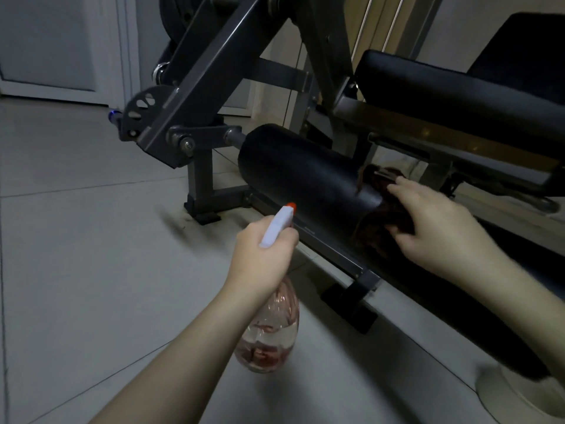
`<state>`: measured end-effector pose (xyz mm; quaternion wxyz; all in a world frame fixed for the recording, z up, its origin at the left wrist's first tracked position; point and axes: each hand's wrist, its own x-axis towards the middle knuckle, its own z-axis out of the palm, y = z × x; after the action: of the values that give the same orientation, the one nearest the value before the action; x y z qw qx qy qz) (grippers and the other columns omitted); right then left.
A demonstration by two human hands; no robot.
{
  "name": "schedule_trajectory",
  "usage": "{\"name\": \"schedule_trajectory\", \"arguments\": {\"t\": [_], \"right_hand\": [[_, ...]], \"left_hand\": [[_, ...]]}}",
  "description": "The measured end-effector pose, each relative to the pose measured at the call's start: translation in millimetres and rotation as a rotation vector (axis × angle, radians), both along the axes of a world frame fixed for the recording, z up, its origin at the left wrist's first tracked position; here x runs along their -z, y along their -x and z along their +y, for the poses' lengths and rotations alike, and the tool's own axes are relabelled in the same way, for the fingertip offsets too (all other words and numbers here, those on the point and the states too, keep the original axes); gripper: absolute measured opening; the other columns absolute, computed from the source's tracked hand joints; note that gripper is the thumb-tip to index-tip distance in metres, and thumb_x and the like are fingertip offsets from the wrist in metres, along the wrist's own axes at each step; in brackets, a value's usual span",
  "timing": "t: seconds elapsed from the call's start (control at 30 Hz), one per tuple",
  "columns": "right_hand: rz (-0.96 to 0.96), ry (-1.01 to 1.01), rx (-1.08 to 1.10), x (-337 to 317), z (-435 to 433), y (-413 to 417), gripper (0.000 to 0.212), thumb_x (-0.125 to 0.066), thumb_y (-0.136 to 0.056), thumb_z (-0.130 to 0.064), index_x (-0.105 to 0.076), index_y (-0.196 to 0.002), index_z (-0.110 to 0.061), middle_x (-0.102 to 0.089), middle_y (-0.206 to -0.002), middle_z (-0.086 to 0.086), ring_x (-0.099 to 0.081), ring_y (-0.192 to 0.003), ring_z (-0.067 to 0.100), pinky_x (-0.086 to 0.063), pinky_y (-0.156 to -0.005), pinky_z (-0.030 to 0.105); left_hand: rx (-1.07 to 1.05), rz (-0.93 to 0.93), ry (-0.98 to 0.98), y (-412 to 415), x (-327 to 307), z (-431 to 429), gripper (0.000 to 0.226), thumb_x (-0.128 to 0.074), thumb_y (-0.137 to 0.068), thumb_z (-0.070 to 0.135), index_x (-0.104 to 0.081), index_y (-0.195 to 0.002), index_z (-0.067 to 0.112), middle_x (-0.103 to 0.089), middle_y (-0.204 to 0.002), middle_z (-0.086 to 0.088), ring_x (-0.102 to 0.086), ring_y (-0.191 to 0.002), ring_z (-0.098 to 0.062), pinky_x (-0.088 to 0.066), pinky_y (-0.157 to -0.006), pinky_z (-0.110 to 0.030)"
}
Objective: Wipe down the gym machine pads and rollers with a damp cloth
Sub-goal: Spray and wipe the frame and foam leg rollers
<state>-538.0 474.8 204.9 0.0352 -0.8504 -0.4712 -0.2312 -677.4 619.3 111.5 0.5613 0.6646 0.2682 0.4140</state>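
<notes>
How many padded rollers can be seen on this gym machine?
1: the black roller at centre, its right end covered by the cloth under the right hand. Others may be hidden.

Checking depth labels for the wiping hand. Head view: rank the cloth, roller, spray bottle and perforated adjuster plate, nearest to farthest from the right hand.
1. cloth: held in the right hand, against the roller's right end.
2. roller: just left of that hand, behind the cloth.
3. spray bottle: further left and lower, held by the left hand.
4. perforated adjuster plate: far left, on the frame.
</notes>
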Motion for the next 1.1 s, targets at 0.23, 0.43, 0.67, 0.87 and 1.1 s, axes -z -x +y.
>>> {"name": "schedule_trajectory", "arguments": {"t": [0.23,0.43,0.67,0.87,1.1], "right_hand": [[0.598,-0.115,0.108,-50.5,5.4,-55.4,0.015,-0.060,-0.091,-0.028,-0.062,-0.105,-0.023,-0.067,-0.100,0.003,-0.063,-0.086,0.018,-0.049,-0.079,0.032],[0.843,-0.127,0.154,-55.2,6.0,-94.3,0.015,-0.051,-0.096,-0.023,-0.064,-0.098,-0.015,-0.068,-0.092,0.006,-0.064,-0.082,0.021,-0.048,-0.073,0.032],[0.948,-0.336,0.212,-54.1,-2.8,-101.7,0.020,-0.060,-0.089,-0.016,-0.067,-0.101,-0.001,-0.069,-0.087,0.013,-0.064,-0.076,0.026,-0.050,-0.077,0.036],[0.509,-0.172,0.148,-46.0,-78.7,-35.8,0.020,-0.065,-0.086,-0.025,-0.062,-0.104,-0.034,-0.065,-0.100,-0.008,-0.061,-0.093,0.014,-0.046,-0.089,0.031],[-0.077,-0.036,0.052,6.0,-101.8,-10.6,0.061,-0.079,-0.067,-0.016,-0.059,-0.122,0.000,-0.058,-0.125,0.020,-0.058,-0.111,0.038,-0.039,-0.094,0.047]], "left_hand": [[0.033,-0.019,-0.004,-2.5,-5.7,-1.0,0.039,-0.052,-0.080,0.031,-0.060,-0.091,-0.005,-0.063,-0.095,-0.026,-0.061,-0.093,-0.040,-0.043,-0.068,-0.037],[0.086,0.011,-0.005,-7.8,-2.0,-6.4,0.037,-0.050,-0.085,0.030,-0.060,-0.090,-0.005,-0.061,-0.083,-0.019,-0.057,-0.076,-0.033,-0.043,-0.068,-0.035],[0.160,0.023,0.011,-17.9,4.7,-8.8,0.024,-0.048,-0.074,0.041,-0.056,-0.075,0.019,-0.052,-0.076,-0.003,-0.050,-0.074,-0.016,-0.039,-0.070,-0.034],[0.154,-0.007,0.017,-25.5,8.1,-10.0,0.034,-0.051,-0.070,0.040,-0.064,-0.082,0.010,-0.057,-0.076,-0.009,-0.058,-0.075,-0.028,-0.042,-0.070,-0.034],[0.170,-0.024,0.049,-30.4,10.0,-15.3,0.027,-0.055,-0.072,0.033,-0.063,-0.079,0.008,-0.062,-0.077,-0.016,-0.057,-0.074,-0.018,-0.041,-0.067,-0.034]]}}
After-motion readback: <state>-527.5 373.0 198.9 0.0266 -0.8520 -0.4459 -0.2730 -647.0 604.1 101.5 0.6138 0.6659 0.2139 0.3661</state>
